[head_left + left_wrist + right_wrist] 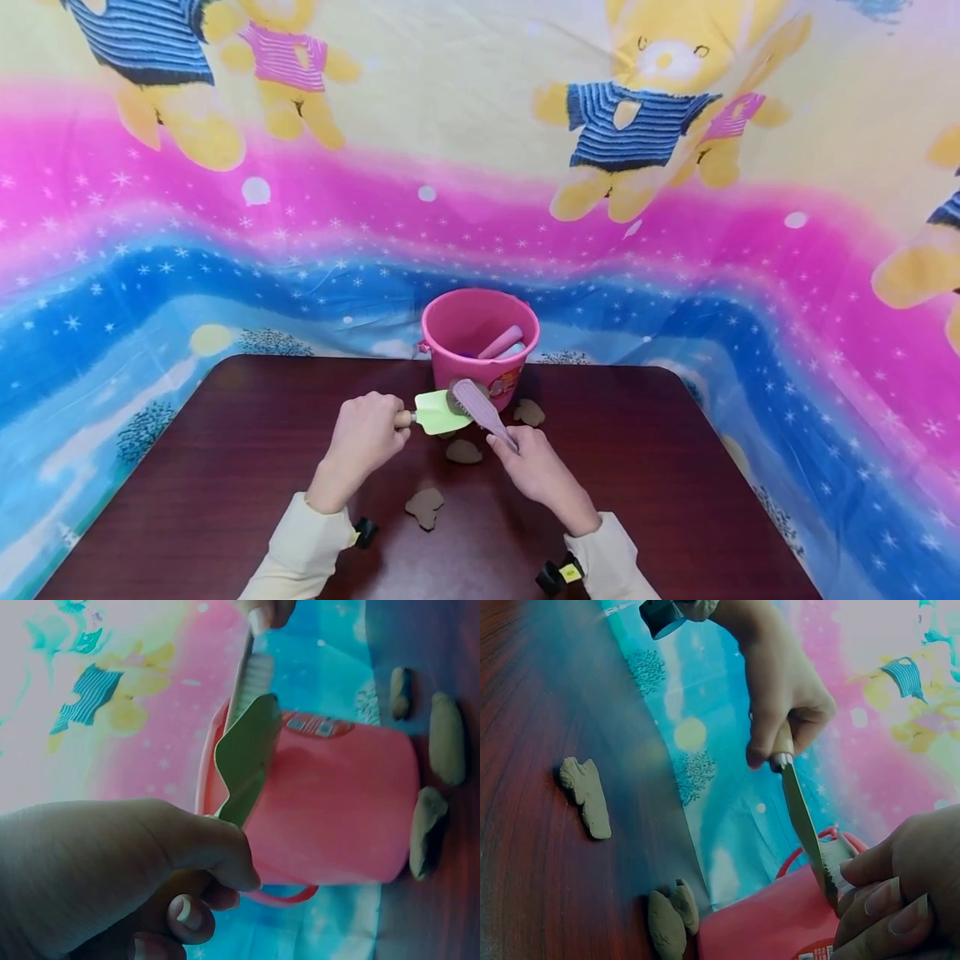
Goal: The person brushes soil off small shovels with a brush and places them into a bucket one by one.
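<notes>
My left hand (363, 437) grips the wooden handle of a small hand trowel with a light green blade (435, 412). My right hand (538, 468) holds a mauve brush (480, 404) by its handle, its pale bristles (836, 861) against or very close to the trowel blade. Both tools are in the air before a pink bucket (452, 368). Inside the bucket lie a mauve handle (501, 342) and a light blue item. A brownish patch beside the brush head is too small to identify.
Flat brown clay-like pieces lie on the dark wooden table (645, 500): one piece (529, 412) right of the bucket, another piece (463, 452) in front, and a third piece (425, 509) nearer me. A printed bear cloth (360, 217) hangs behind the table and at its sides.
</notes>
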### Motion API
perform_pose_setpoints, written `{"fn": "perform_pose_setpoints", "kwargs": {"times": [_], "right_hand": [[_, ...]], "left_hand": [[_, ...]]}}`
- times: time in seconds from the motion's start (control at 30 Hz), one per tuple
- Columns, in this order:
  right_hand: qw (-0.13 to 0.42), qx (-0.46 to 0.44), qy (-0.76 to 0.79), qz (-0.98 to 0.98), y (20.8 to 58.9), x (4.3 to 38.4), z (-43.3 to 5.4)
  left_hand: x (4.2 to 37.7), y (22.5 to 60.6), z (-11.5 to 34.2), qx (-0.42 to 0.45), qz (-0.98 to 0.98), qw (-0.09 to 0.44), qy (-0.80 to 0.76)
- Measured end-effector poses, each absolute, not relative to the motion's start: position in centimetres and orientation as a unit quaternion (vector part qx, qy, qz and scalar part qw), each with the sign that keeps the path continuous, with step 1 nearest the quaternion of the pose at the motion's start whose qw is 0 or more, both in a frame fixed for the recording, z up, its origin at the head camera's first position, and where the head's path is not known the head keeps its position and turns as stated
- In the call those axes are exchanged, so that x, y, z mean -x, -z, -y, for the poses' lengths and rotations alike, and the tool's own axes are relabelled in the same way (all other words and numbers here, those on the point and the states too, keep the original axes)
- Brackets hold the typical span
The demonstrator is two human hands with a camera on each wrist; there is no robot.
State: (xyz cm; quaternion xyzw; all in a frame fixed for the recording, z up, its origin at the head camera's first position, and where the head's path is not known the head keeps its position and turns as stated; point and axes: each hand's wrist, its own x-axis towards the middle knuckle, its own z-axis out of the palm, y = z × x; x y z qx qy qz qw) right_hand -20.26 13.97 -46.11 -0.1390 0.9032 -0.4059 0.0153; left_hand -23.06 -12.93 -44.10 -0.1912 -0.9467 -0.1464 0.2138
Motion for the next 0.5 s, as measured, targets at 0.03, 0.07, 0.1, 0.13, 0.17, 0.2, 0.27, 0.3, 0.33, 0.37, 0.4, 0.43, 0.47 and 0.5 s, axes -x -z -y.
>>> {"fn": "perform_pose_setpoints", "kwargs": {"times": [0.03,0.07,0.1,0.13,0.17,0.2,0.27,0.3,0.33,0.37,0.4,0.43,0.47,0.5], "right_hand": [[0.013,0.138,0.405,-0.904,46.1,20.3,-14.0],[0.014,0.135,0.405,-0.904,46.1,20.3,-14.0],[0.017,0.132,0.406,-0.904,46.1,20.3,-14.0],[0.019,0.131,0.407,-0.904,46.1,20.3,-14.1],[0.02,0.131,0.407,-0.904,46.0,20.3,-14.1],[0.02,0.131,0.407,-0.904,46.0,20.4,-14.1],[0.018,0.134,0.407,-0.904,46.0,20.4,-14.2],[0.018,0.133,0.407,-0.904,45.9,20.4,-14.2],[0.017,0.133,0.406,-0.904,45.9,20.4,-14.2],[0.017,0.133,0.406,-0.904,45.9,20.4,-14.3],[0.016,0.133,0.406,-0.904,45.8,20.4,-14.3],[0.017,0.132,0.407,-0.904,45.8,20.4,-14.3],[0.018,0.131,0.407,-0.904,45.8,20.4,-14.3],[0.019,0.128,0.407,-0.904,45.8,20.4,-14.4]], "left_hand": [[23.1,44.0,13.1,0.19,0.949,0.208,0.145],[23.1,44.0,13.3,0.189,0.95,0.202,0.145],[23.1,43.9,13.5,0.19,0.951,0.196,0.146],[23.1,43.7,13.7,0.192,0.951,0.191,0.146],[23.2,43.6,13.8,0.194,0.952,0.186,0.146],[23.2,43.5,14.0,0.196,0.952,0.182,0.147],[23.1,43.3,14.3,0.197,0.954,0.173,0.146],[23.1,43.2,14.5,0.197,0.955,0.169,0.146],[23.1,43.0,14.7,0.196,0.956,0.164,0.146],[23.1,43.0,14.8,0.195,0.957,0.159,0.146],[23.1,42.9,15.0,0.194,0.958,0.154,0.145],[23.1,42.8,15.1,0.193,0.959,0.148,0.144],[23.1,42.8,15.3,0.193,0.96,0.143,0.144],[23.1,42.7,15.4,0.192,0.961,0.138,0.144]]}}
